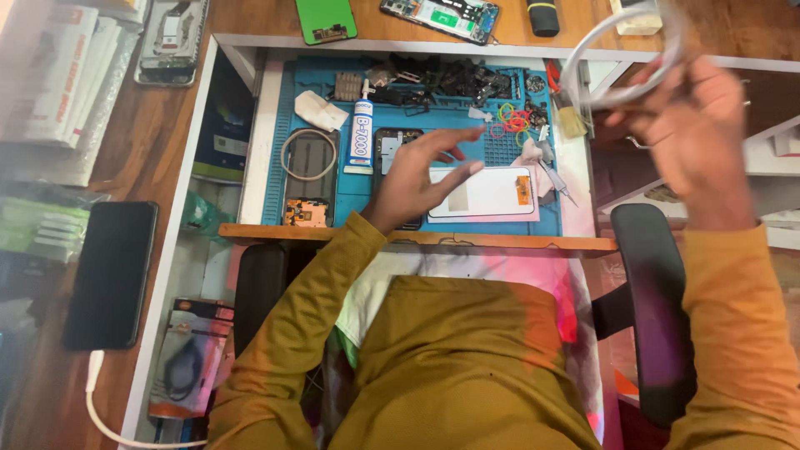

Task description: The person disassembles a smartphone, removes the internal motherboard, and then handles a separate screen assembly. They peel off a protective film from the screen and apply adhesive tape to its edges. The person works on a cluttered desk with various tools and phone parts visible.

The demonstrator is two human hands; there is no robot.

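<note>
My left hand (421, 171) hovers with fingers spread over the blue work mat (354, 196), above a dark opened phone (387, 146) and just left of a white phone screen panel (487, 193). It holds nothing. Raised at the upper right, my right hand (687, 125) grips a white ring-shaped object (617, 62), blurred by motion. A glue tube (361, 133) lies left of the opened phone. Another phone body with a white loop on it (308, 158) rests further left.
Coloured rubber bands (510, 121), tweezers (554, 171) and small parts sit on the mat's far side. A black phone on a white cable (111, 275) lies on the left shelf. A green panel (325, 21) and a circuit board (442, 17) lie beyond. Black chair armrest (654, 308).
</note>
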